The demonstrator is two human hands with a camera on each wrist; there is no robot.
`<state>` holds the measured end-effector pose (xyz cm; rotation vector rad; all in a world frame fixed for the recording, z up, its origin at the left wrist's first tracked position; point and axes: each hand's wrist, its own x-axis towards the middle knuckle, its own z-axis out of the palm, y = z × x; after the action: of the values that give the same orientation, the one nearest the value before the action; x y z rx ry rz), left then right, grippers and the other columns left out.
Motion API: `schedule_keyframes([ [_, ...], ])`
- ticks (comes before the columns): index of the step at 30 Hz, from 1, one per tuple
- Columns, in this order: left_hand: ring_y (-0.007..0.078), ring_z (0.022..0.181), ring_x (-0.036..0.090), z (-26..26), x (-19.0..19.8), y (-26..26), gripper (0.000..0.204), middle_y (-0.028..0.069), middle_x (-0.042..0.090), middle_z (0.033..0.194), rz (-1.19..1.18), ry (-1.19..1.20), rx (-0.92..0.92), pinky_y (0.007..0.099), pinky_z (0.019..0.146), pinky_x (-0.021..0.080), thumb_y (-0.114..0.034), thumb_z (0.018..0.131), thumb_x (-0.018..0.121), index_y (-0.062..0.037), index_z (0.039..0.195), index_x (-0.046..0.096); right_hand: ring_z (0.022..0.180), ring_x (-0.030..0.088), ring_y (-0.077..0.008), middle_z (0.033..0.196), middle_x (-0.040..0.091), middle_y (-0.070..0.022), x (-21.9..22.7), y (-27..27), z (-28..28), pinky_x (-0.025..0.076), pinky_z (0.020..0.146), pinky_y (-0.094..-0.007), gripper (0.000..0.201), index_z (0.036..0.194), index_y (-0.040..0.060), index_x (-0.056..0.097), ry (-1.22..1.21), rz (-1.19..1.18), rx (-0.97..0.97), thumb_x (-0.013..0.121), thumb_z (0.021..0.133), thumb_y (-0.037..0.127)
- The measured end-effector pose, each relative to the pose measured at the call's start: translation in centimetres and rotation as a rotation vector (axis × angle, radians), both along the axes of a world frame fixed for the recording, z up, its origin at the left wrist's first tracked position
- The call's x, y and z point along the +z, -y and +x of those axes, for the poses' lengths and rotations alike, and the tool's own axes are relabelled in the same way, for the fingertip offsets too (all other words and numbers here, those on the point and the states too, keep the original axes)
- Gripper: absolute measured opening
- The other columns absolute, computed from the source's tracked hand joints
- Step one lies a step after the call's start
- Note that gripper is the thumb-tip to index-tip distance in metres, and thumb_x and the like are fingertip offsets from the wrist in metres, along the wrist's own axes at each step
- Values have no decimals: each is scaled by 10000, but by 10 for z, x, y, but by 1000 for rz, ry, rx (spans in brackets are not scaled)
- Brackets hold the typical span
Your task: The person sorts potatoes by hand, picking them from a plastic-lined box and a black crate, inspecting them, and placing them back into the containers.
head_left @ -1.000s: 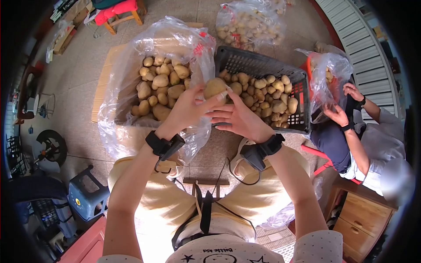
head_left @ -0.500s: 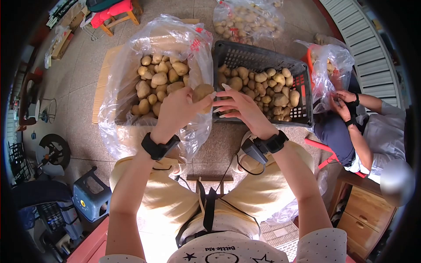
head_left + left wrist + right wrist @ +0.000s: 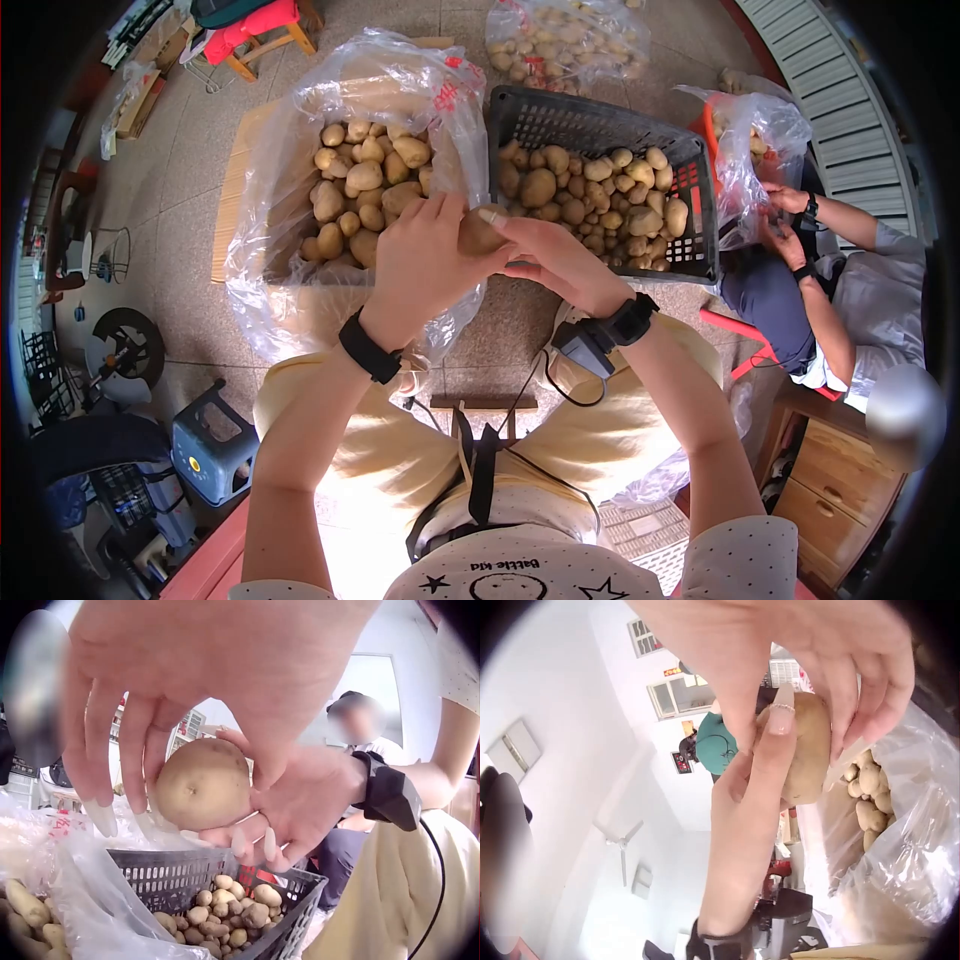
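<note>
Both hands are on one large tan potato, held in front of the body over the gap between the box and the crate. My left hand grips it from the left, its long-nailed fingers round the far side in the left wrist view. From the right, my right hand holds the same potato, thumb across its top in the head view and fingers beneath it in the left wrist view. Loose potatoes fill the plastic-lined box on the left. More potatoes lie in the black crate on the right.
A bag of potatoes lies beyond the crate. At right, another seated person handles a plastic bag in a red container. A blue stool stands at left, a wooden cabinet at lower right.
Half a second ago the right fingers were stretched out beside the potato; now that hand has closed in on it. The potato has shifted slightly right and towards the body.
</note>
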<state>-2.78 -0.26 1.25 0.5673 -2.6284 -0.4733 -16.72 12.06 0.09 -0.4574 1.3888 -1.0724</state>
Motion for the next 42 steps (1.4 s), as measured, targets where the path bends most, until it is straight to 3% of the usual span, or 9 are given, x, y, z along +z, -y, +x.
schedule_keyframes([
  [2, 293, 799, 622, 0, 6, 1, 525, 104, 612, 864, 42, -6, -11, 383, 619, 517, -436, 671, 740, -33, 959, 566, 926, 569, -102, 968, 621, -2, -13, -5, -4, 436, 879, -269, 442, 1171, 74, 561, 403, -124, -185, 574, 912, 431],
  [4, 329, 950, 603, 1, 12, 1, 499, 131, 610, 1024, 203, 10, -51, 408, 785, 483, -343, 707, 741, -61, 1069, 546, 929, 566, -107, 974, 622, -4, -8, -1, -3, 434, 885, -273, 450, 1179, 77, 553, 473, -72, -212, 558, 917, 443],
  [11, 347, 889, 613, -1, -8, 7, 539, 140, 628, 1018, 392, -58, -125, 398, 753, 491, -285, 729, 742, -62, 1167, 521, 981, 537, -150, 1027, 627, -44, -23, 0, -8, 428, 930, -305, 626, 1075, 14, 620, 737, 65, -201, 471, 899, 596],
  [15, 315, 868, 639, -4, -5, 7, 499, 153, 654, 948, 666, -117, -162, 359, 728, 500, -261, 754, 732, -30, 1152, 540, 1004, 538, -206, 1001, 607, -81, -12, 2, -4, 456, 889, -310, 629, 798, 13, 657, 753, 106, -266, 507, 869, 619],
  [23, 250, 803, 662, -5, -22, 8, 516, 144, 670, 914, 792, -125, -139, 325, 688, 505, -345, 784, 714, 9, 1124, 552, 1024, 538, -213, 1125, 597, -121, -10, 0, -3, 442, 908, -355, 821, 1171, 2, 562, 624, 77, -39, 216, 906, 698],
  [29, 271, 766, 658, -3, -9, 16, 552, 161, 666, 843, 710, 73, -13, 337, 664, 497, -461, 758, 685, 44, 975, 630, 988, 544, -182, 1187, 594, -114, -11, -2, -1, 446, 914, -338, 839, 1229, 5, 549, 556, 40, 143, 105, 935, 654],
  [35, 157, 804, 625, -1, -32, 38, 510, 66, 669, 909, 792, 227, 139, 284, 742, 483, -442, 846, 621, 25, 1051, 619, 957, 540, -157, 1152, 616, -97, -8, -3, -1, 446, 917, -316, 827, 1244, 37, 556, 437, 16, 225, 90, 937, 648],
  [38, 156, 888, 611, -2, -23, 43, 521, 76, 653, 1012, 1121, 236, 222, 287, 791, 485, -474, 879, 562, -10, 1116, 591, 961, 541, -156, 1148, 617, -93, -10, -3, -2, 447, 918, -315, 826, 1244, 36, 556, 429, 15, 219, 95, 937, 650],
  [42, 165, 999, 585, -1, -20, 42, 533, 80, 574, 1168, 1595, -204, 399, 298, 868, 476, -442, 939, 476, -39, 1287, 446, 1025, 554, -182, 1169, 593, -114, -9, -3, -3, 434, 942, -330, 816, 1270, 19, 515, 424, 15, 215, 135, 935, 658],
])
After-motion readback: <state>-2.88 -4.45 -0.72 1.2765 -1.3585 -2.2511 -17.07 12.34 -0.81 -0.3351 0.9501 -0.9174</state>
